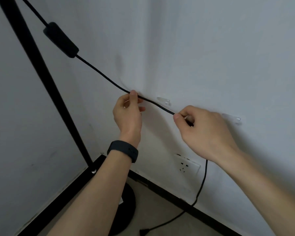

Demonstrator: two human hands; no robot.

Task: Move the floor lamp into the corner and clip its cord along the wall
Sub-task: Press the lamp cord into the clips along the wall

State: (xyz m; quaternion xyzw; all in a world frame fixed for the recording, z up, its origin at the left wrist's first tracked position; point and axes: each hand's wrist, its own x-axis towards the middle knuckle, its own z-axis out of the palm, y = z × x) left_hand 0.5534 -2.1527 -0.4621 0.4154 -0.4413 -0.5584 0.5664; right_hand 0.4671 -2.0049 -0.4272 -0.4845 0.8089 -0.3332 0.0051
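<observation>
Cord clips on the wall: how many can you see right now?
2. One clear clip sits just above the cord, between the left hand and the right hand. The other clip is right of the right hand. The hands may hide more.

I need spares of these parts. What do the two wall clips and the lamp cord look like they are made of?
Wall clips: clear glossy plastic, it seems; the wall shows through and they catch highlights. Cord: matte black, no shine, possibly a braided fabric or rubber jacket; too blurred to tell. It bends softly between the left hand and right hand.
</observation>
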